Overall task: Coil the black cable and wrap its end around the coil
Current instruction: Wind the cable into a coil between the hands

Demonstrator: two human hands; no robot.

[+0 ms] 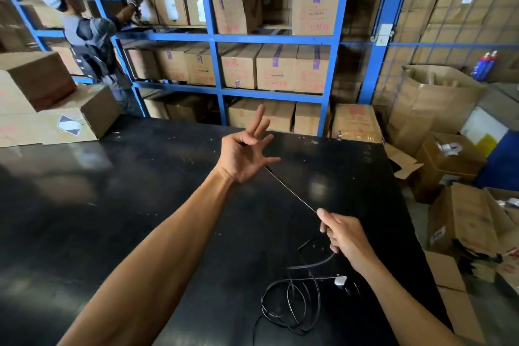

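A thin black cable (292, 191) runs taut from my left hand (245, 153) down to my right hand (344, 236). My left hand is raised palm up above the black table (112, 205); thumb and forefinger pinch the cable's end while the other fingers spread straight. My right hand grips the cable between thumb and curled fingers. Below it the rest of the cable lies in loose tangled loops (292, 303) on the table near the front edge, with a small white plug (340, 280) among them.
Cardboard boxes (50, 109) are stacked on the table's far left corner. Blue shelving (216, 36) full of boxes stands behind, with a person (92, 45) reaching into it. Open cartons (463, 222) crowd the floor to the right.
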